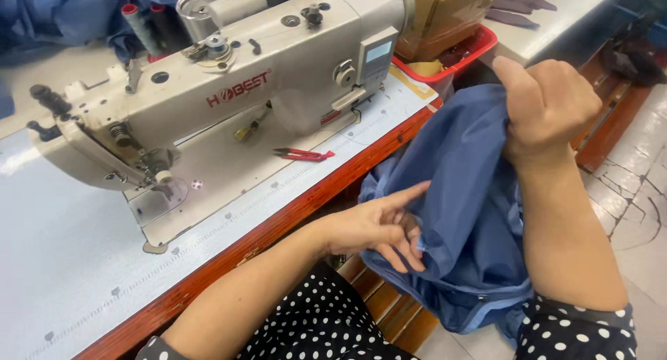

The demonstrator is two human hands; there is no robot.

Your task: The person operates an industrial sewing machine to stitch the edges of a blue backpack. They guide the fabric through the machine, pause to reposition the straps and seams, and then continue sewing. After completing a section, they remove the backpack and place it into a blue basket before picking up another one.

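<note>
Your right hand (545, 106) is clenched around the top of a blue garment (462, 214), bunching the cloth in a fist up at about two o'clock in the view, thumb pointing toward the machine. The garment hangs down from that fist over your lap, off the table's edge, and fills the four o'clock part of the view. Your left hand (379, 228) sits near the centre, slightly toward five o'clock, with its lower fingers (410, 252) curled into a fold of the same cloth and the index finger stretched out flat along the fabric toward one o'clock. At ten o'clock from that hand stands a cream industrial sewing machine (229, 89) on a pale table (62, 263) with a red-brown front edge. A pair of red-handled thread snips (303, 154) lies on the table just below the machine arm. At one o'clock a cardboard box (445, 16) sits in a red tray (472, 51).
</note>
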